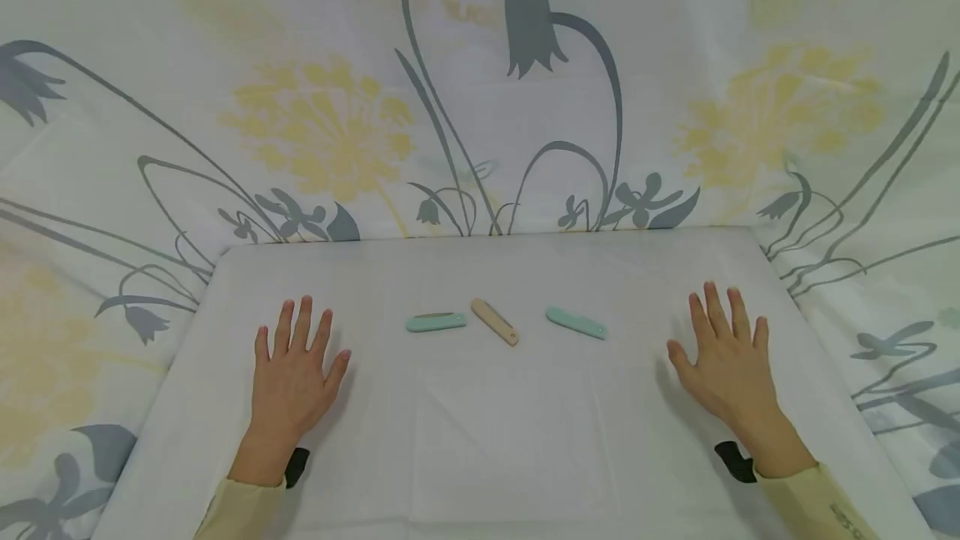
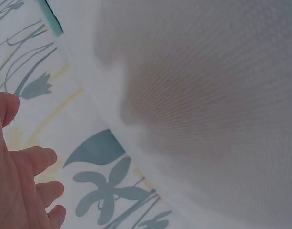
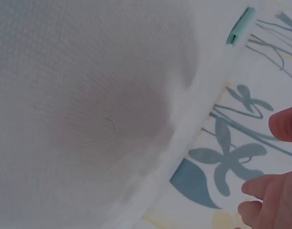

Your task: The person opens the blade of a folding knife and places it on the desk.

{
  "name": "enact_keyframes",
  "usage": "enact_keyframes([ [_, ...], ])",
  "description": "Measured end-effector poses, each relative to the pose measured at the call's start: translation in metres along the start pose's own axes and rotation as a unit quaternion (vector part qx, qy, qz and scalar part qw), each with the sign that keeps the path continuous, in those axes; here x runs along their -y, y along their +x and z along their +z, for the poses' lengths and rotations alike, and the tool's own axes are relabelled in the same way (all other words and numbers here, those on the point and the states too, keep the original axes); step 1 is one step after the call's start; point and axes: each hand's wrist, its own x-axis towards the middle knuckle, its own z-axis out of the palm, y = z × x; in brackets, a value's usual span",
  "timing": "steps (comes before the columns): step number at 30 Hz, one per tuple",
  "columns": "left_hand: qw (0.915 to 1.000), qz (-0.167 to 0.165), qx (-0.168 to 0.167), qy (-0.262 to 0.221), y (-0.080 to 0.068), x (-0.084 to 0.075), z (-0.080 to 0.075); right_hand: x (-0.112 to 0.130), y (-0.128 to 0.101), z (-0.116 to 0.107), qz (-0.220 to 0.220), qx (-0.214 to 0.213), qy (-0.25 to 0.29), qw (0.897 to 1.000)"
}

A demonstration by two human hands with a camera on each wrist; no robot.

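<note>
Both hands lie flat on the table point(image 1: 480, 457), fingers spread, holding nothing: left hand point(image 1: 294, 377) near the left edge, right hand point(image 1: 726, 361) near the right. Between them, toward the far edge, lie a teal knife point(image 1: 436, 322), a beige knife point(image 1: 495, 322) and another teal one point(image 1: 576, 322).

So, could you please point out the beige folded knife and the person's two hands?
beige folded knife point(image 1: 495, 322), head view, middle of its handle.
left hand point(image 1: 294, 373), head view, back of the hand.
right hand point(image 1: 726, 361), head view, back of the hand.
</note>
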Motion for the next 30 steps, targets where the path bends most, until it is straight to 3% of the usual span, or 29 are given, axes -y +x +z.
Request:
enact_keyframes([
  [14, 0.9999, -0.004, -0.002, -0.016, -0.004, -0.002, 0.001, 0.009, 0.0, 0.007, -0.006, -0.001, 0.071, 0.997],
  [24, 0.992, -0.015, -0.046, -0.117, -0.001, -0.008, 0.004, 0.026, 0.001, 0.011, 0.029, -0.041, 0.169, 0.984],
  [30, 0.9849, -0.052, -0.001, -0.165, 0.004, -0.017, 0.01, 0.039, 0.003, 0.018, 0.031, -0.064, 0.22, 0.973],
])
